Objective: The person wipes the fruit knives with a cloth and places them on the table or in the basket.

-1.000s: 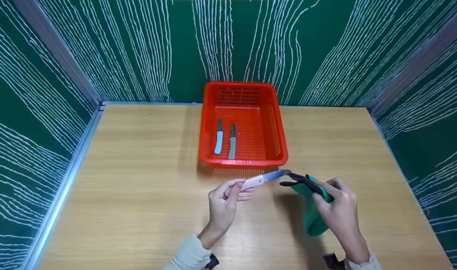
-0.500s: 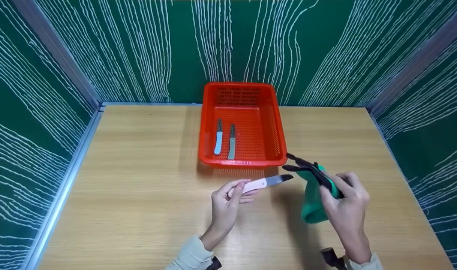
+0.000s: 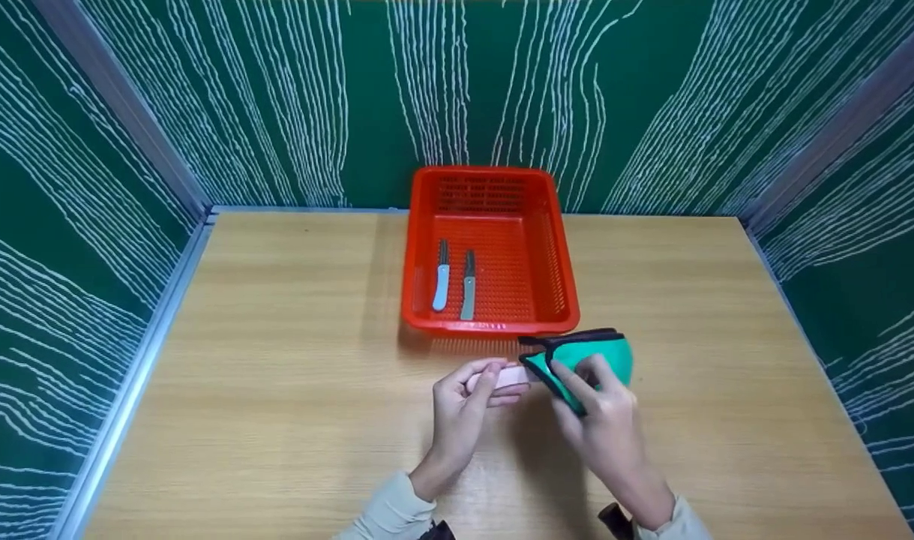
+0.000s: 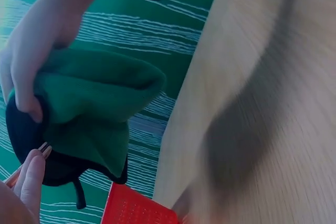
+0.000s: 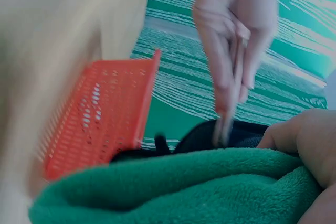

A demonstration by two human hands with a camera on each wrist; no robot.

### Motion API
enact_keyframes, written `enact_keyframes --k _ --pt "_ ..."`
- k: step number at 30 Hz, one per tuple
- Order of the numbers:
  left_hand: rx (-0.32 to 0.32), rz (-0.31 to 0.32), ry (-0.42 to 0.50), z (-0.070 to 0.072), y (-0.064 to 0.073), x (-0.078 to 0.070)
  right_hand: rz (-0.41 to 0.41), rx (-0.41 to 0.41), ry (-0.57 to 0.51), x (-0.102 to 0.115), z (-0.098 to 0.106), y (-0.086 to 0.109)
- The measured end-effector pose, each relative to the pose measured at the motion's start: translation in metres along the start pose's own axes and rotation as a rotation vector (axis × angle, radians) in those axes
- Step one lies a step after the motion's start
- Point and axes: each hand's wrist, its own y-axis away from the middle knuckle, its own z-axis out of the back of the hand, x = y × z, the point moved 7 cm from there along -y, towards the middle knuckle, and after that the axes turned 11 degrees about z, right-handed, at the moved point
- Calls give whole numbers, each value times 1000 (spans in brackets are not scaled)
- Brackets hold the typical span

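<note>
My left hand pinches a knife by its pale pink handle, just in front of the basket. A green fleecy cloth with black edging is folded over the blade, which is hidden. My right hand grips that cloth, its fingers over the green side. In the right wrist view, the knife points down into the black-edged fold, and green fabric fills the foreground. From the left wrist, the cloth hangs between both hands above the table.
A red plastic basket stands at the table's back middle. Inside it lie a knife with a light blue handle and one with a grey-green handle. Green panels with white lines wall in the wooden table.
My right hand has moved left with the green cloth and brought it over the knife's blade, which was bare before. The left hand still holds the handle, slightly shifted right.
</note>
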Motion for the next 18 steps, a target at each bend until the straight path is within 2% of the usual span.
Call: enact_keyframes --k 3,6,11,13,18 --pt "-1 44 9 1 -1 1 -24 36 21 -1 -3 2" --pt "-23 62 -8 3 -1 2 -44 50 14 -4 -2 3" --pt "-107 10 -120 8 -1 0 -58 22 -2 -7 3 2" --pt "-123 -8 -137 10 -2 -1 -69 15 4 -8 5 3" --pt "-118 31 -74 11 -4 3 -80 45 14 -7 0 4"
